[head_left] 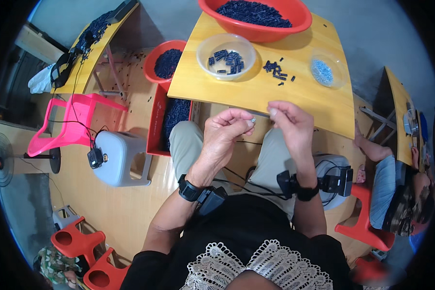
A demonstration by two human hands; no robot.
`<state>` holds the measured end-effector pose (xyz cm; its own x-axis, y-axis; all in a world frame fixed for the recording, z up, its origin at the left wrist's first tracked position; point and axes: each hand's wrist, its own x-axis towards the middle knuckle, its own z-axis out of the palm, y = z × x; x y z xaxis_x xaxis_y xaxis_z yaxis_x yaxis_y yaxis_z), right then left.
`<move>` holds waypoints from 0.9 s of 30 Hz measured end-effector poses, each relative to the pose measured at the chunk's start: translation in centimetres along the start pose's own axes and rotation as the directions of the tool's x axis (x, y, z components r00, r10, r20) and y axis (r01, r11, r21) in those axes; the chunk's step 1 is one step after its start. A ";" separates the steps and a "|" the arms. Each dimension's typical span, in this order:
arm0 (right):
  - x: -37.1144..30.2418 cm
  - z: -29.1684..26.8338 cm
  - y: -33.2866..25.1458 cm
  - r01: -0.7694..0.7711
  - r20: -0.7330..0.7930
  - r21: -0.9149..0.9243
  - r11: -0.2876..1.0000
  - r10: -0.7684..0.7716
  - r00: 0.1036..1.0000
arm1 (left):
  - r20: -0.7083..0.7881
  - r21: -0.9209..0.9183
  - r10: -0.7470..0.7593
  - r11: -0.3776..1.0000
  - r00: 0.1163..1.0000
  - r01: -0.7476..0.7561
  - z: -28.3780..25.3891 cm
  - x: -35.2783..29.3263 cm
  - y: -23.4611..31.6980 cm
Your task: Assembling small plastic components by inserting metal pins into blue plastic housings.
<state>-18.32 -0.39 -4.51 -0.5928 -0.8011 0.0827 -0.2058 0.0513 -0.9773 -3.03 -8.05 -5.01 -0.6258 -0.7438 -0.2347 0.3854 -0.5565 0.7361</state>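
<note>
Both of my hands are raised over my lap, just off the near edge of the yellow table (208, 92). Thumb and forefinger of my left hand (225, 129) pinch a tiny shiny, pale piece (253, 120), too small to name. A short gap to the right, my right hand (293, 124) has its fingertips pressed together; anything between them is too small to make out. Beyond the hands, a loose pile of short black tubular pieces (275, 72) lies on the tabletop. More of these fill part of a see-through bowl (250, 63) on the left.
A shallow see-through dish (340, 79) holds small light-blue pieces at right. A large red basin (256, 34) of black pieces stands at the back. Left of the table are another red basin (150, 65), a red crate (152, 130), a grey stool (118, 157) and a pink chair (82, 108). Cables cross my lap.
</note>
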 end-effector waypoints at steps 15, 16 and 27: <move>-5.0 0.9 -4.1 0.381 0.123 -0.189 0.905 -0.363 0.923 | 0.291 0.706 0.523 0.447 0.801 -0.549 1.2 -3.9 0.6; -5.2 0.9 -4.1 0.360 0.114 -0.177 0.916 -0.344 0.932 | 0.338 0.702 0.557 0.388 0.759 -0.597 1.3 -4.1 0.5; -7.0 0.1 -4.2 0.410 0.066 -0.182 0.894 -0.405 0.912 | 0.185 0.694 0.530 0.525 0.827 -0.492 2.5 -6.3 -0.1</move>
<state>-13.18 4.94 -1.04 -0.4059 -0.7907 0.4583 -0.5686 -0.1741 -0.8040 -0.83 -2.40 -2.02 -0.4390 -0.8419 0.3138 0.0398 0.3307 0.9429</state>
